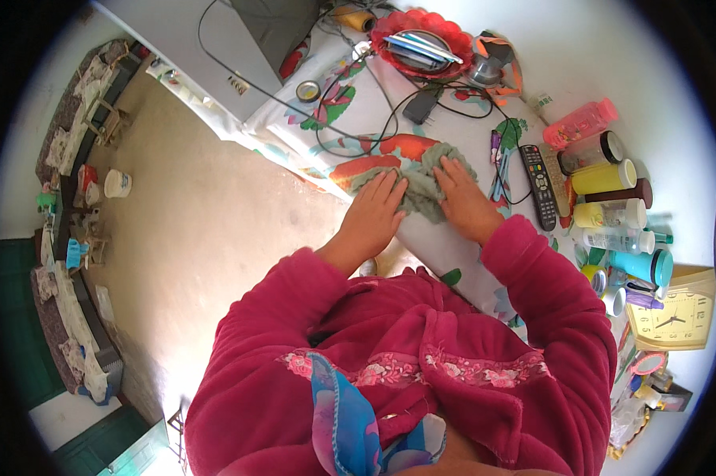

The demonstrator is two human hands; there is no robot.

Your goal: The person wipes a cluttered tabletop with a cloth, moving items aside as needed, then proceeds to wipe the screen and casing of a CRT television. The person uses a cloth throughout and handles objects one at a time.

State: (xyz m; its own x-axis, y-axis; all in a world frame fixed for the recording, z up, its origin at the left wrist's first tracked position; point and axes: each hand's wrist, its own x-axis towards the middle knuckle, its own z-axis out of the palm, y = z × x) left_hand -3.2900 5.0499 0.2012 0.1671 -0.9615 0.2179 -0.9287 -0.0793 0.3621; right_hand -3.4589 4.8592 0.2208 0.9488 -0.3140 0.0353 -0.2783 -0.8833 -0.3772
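A bunched grey-green cloth [420, 193] lies on the flowered tablecloth [453, 247], close to the table's left edge. My left hand [373, 211] has its fingers laid over the left part of the cloth, palm down. Over the cloth's right part, my right hand [462, 193] holds a raised fold under its fingers. Both hands sit side by side with the cloth between and beneath them. What the fingertips do underneath is hidden.
A black adapter [420, 107] with looping cable lies beyond the cloth. A red scalloped bowl [462, 44] holds pens. To the right are a black remote control [538, 187], several bottles and jars, and a yellow clock [673, 318]. A large grey-white box-like unit [215, 53] stands at upper left.
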